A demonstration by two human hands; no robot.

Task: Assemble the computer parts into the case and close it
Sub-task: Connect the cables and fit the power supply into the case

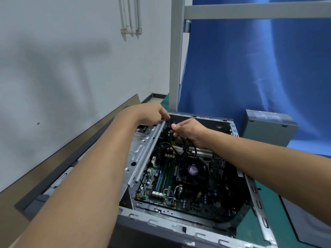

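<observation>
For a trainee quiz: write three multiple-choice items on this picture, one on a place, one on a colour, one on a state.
1. The grey box, relative to the case? A. inside B. outside, past its far right corner C. beneath
2. Fan sticker colour? A. red B. yellow C. purple
3. The right hand? A. pinches a black cable B. lies flat C. holds nothing
Key: B, it stands beyond the case wall; C, a purple disc on the hub; A, fingertips close on the cable while the left hand grips the metal bracket.
</observation>
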